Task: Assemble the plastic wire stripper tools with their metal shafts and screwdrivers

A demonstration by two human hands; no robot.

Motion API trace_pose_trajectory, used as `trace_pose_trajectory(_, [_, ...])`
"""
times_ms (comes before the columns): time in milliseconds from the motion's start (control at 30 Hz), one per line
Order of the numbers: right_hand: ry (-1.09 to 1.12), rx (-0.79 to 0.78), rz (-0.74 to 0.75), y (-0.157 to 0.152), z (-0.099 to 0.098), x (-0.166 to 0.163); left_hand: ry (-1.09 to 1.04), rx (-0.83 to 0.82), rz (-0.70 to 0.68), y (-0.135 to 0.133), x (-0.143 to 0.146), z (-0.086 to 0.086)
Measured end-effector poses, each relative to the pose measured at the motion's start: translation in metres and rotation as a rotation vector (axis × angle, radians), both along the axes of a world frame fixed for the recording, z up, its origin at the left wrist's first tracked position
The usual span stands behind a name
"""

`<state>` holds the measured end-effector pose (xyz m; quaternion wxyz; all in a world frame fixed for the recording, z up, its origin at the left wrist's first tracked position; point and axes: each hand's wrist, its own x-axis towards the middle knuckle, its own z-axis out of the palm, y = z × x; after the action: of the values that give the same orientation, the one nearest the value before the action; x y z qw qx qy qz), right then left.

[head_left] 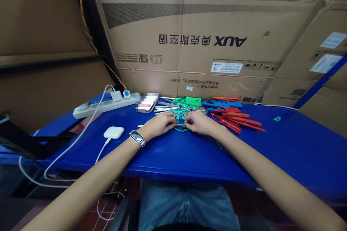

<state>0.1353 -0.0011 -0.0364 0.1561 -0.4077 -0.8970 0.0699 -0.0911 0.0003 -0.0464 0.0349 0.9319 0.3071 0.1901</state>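
A green long-nosed lighter casing point(181, 129) lies low on the blue table, its loop showing between my two hands. My left hand point(164, 123) is closed in a pinch at its left part, and a metal tube end point(140, 126) pokes out to the left of the fingers. From the right, my right hand point(198, 121) pinches at the same casing. Whether a smaller part sits between the fingertips is hidden. Just beyond the hands are small teal parts point(183, 108) and several metal tubes point(166, 108).
Behind lie green casings point(193, 101), blue casings point(223, 104) and red casings point(229, 121). A phone point(148, 103), a white earbud case point(114, 132) with a cable and a power strip point(107, 106) occupy the left. One teal piece point(277, 118) lies right. Cardboard point(189, 18) walls the back.
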Motion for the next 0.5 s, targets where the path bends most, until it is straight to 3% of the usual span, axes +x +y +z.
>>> trace_pose_trajectory(133, [0.058, -0.057, -0.039, -0.003, 0.001, -0.002, 0.077, 0.084, 0.012, -0.002, 0.007, 0.006])
trace_pose_trajectory(367, [0.086, -0.084, -0.067, -0.008, 0.005, -0.002, 0.415, 0.207, 0.103, -0.006, 0.036, 0.029])
trace_pose_trajectory(500, [0.071, -0.06, -0.045, -0.007, 0.004, -0.002, 0.466, 0.279, 0.112, -0.01, 0.049, 0.032])
